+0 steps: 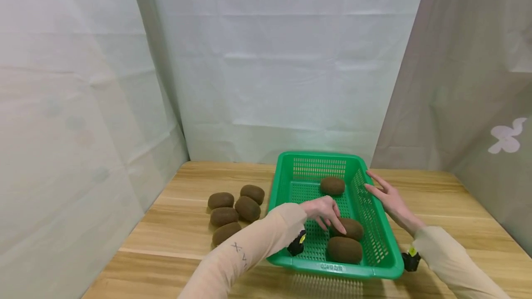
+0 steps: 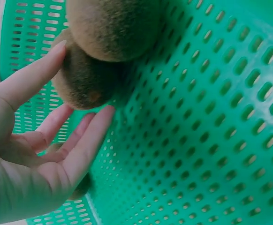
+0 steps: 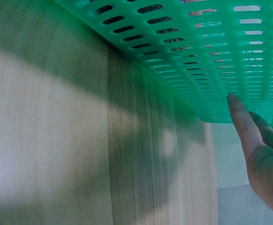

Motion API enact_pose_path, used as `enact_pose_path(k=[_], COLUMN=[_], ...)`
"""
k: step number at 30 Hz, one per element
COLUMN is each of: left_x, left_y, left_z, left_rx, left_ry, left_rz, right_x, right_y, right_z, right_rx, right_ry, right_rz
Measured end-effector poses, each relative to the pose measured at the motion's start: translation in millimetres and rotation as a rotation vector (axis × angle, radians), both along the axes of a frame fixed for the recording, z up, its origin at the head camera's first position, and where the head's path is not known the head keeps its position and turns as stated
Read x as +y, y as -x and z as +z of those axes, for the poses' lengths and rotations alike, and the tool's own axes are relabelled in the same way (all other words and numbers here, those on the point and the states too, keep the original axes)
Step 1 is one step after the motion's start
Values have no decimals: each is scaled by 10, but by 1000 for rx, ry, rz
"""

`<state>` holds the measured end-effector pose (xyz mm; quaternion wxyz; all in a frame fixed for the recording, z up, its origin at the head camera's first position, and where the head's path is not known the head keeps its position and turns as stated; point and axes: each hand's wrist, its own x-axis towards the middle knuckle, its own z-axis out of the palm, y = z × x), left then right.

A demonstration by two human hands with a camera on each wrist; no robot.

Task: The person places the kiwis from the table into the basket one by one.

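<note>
Three kiwis in basket, five visible on surface. Left hand fingers apart at middle kiwi; right hand fingers straight, at basket's right rim. Risks: left nudge rolls kiwi; right push skids basket.

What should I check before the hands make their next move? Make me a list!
1. Right hand at the green basket's side: ok.
2. Basket's open side up: ok.
3. Left hand clear of the basket: not ok; it's inside, by the middle kiwi.
4. Every kiwi in the basket: not ok; at least five kiwis are on the table.
5. More hidden behind the left sleeve: cannot tell.
</note>
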<state>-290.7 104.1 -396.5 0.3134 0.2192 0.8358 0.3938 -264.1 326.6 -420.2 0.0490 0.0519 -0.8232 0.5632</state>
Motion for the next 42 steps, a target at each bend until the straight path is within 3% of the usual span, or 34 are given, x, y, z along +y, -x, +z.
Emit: enact_pose_path(k=[9,17,27,32,42], left_x=[-37,-87,-314,-515,-1111], left_y=[37,56,56,114,305], left_z=[199,472,827,909,970], left_rx=[40,23,-20,-3,-9], left_ry=[-41,-193,-385,-430,-533], left_rz=[-14,-40,-42,1,128], right_x=[9,8,-6,-6,38], right_y=[8,-16,-31,-16,9], right_z=[-12,6,5,-8,-14], right_rx=[6,2,3,2,18], right_ry=[2,-13,-14,-17,-36], right_rz=[2,-7,-18,7,7])
